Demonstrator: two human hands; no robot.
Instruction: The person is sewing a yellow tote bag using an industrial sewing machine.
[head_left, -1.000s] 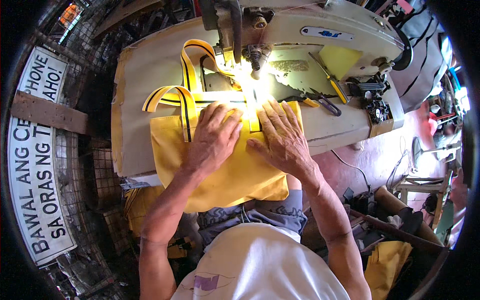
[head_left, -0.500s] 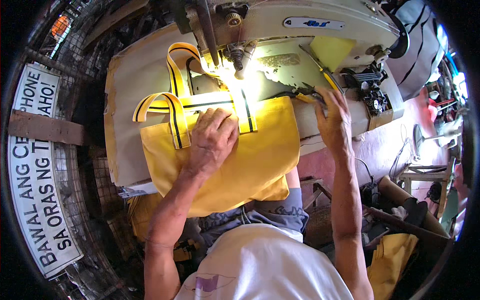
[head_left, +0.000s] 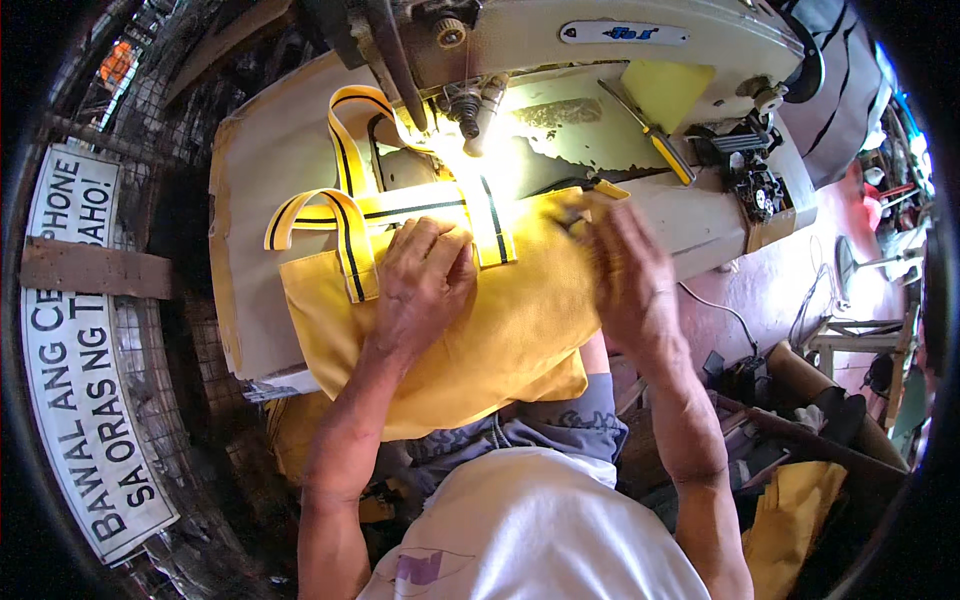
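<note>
A yellow cloth bag [head_left: 500, 330] with yellow-and-black straps [head_left: 345, 215] lies on the sewing table [head_left: 260, 180]. Its top edge sits under the needle [head_left: 470, 115] of a cream sewing machine [head_left: 620, 40], lit by a bright lamp. My left hand [head_left: 425, 280] presses down on the bag just below the sewn strap, fingers slightly curled. My right hand [head_left: 625, 275] is blurred over the bag's upper right corner, fingertips at the fabric edge. Whether it holds anything is unclear.
A yellow-handled screwdriver [head_left: 665, 150] and a yellow cloth scrap [head_left: 665, 90] lie on the machine bed. A white lettered sign [head_left: 80, 350] hangs on wire mesh at left. More yellow fabric [head_left: 790, 510] and clutter sit on the floor at right.
My right hand left the bag, reached right toward the tools by the machine, and has come back to the bag's upper right corner. The left hand stayed pressed on the bag.
</note>
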